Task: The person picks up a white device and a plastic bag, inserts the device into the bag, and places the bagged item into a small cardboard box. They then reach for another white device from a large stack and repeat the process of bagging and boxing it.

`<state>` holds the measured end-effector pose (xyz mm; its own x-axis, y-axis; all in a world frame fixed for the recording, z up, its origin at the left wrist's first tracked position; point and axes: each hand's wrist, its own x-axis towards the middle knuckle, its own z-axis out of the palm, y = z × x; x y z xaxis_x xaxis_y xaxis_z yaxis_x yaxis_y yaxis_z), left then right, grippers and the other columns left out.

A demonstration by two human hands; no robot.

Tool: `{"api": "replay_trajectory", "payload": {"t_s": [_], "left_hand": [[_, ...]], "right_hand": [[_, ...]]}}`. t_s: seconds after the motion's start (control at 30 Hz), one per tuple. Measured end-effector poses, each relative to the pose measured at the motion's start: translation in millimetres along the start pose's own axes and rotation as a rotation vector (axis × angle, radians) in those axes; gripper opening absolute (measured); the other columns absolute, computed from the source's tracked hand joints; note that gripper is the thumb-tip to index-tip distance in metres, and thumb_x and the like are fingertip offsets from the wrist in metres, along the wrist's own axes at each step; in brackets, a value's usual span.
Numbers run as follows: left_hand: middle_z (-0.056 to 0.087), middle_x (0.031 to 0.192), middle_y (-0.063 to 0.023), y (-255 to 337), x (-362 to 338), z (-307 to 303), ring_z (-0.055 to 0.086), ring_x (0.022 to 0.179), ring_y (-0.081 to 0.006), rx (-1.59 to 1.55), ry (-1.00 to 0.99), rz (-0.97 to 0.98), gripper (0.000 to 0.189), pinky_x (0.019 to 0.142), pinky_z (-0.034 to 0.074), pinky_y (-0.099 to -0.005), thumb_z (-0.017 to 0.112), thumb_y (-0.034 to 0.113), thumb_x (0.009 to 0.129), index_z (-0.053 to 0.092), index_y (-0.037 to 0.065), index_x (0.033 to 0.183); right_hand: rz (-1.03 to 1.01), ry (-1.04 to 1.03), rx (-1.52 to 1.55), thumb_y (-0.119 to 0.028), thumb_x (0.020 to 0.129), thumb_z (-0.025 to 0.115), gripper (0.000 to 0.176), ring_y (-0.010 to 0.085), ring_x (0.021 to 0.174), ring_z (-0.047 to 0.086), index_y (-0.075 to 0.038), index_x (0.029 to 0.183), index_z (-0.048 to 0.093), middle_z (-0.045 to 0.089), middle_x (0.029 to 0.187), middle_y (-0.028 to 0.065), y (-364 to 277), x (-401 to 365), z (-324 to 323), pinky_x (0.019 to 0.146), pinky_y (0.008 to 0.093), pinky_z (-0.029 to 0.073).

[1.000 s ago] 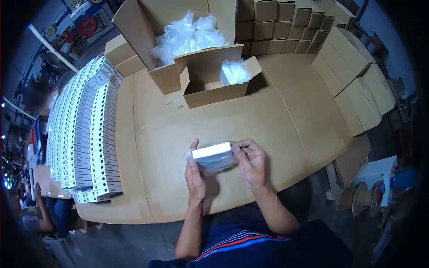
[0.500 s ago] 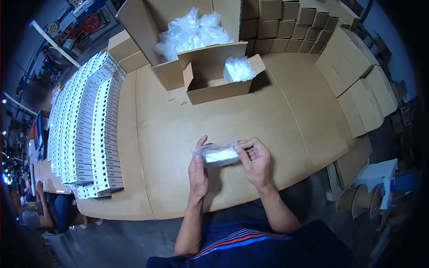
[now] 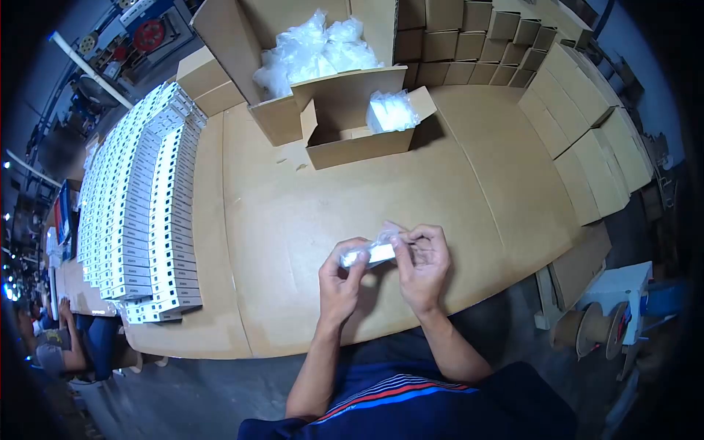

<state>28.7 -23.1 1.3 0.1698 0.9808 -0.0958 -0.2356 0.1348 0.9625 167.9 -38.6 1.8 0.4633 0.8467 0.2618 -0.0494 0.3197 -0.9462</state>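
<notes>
Between my two hands, above the near part of the table, is a small white item in a clear plastic bag (image 3: 380, 254). The fingers of my left hand (image 3: 339, 288) are closed on its left end. At the other end, my right hand (image 3: 425, 271) pinches the plastic between thumb and fingers. A loose bit of film sticks up near the right thumb. Beyond my hands stands an open carton (image 3: 357, 152), with several similar bagged white pieces (image 3: 393, 112) at its right end.
A larger carton (image 3: 275, 123) behind holds crumpled clear bags (image 3: 319, 55). Long rows of white boxes (image 3: 174, 220) line the left side. Brown cartons (image 3: 568, 121) are stacked at the back and right. A person (image 3: 66, 345) sits far left; a cable spool (image 3: 590, 330) stands right.
My left hand has shifted right and curled its fingers round the bagged item. The package now looks more bunched and tilted, its right end raised. My right hand has barely moved.
</notes>
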Motion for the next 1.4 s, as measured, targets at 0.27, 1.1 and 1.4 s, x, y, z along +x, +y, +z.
{"api": "replay_trajectory", "payload": {"t_s": [0.27,1.1,1.4], "left_hand": [[0.063,0.082,0.0027,-9,10,-5,0.051,0.076,-0.0053,0.010,0.174,0.022,0.034,0.065,0.042,-0.0231,0.060,0.029,0.106,0.072,-0.003,0.100],[0.066,0.122,-0.0164,20,-1,-28,0.070,0.105,-0.0247,0.603,-0.131,0.409,0.052,0.078,0.066,-0.0324,0.075,-0.009,0.084,0.062,0.001,0.133],[0.067,0.116,-0.0136,26,1,-28,0.070,0.100,-0.0212,0.423,-0.154,0.196,0.036,0.076,0.066,-0.0322,0.071,-0.004,0.091,0.064,-0.005,0.126]], "right_hand": [[-0.028,-0.446,0.196,0.002,0.088,0.073,0.036,0.0311,0.139,0.050,-0.001,0.122,0.060,0.054,0.144,0.0265,-12,22,-25,0.113,0.0424,0.041],[-0.020,-0.636,-0.556,-0.009,0.080,0.083,0.031,0.0303,0.098,0.073,-0.003,0.109,0.073,0.074,0.108,0.0160,-37,38,-34,0.088,0.0357,0.056],[-0.024,-0.635,-0.452,-0.003,0.079,0.082,0.032,0.0305,0.101,0.071,-0.002,0.109,0.073,0.074,0.110,0.0142,-37,34,-36,0.086,0.0369,0.056]]}}
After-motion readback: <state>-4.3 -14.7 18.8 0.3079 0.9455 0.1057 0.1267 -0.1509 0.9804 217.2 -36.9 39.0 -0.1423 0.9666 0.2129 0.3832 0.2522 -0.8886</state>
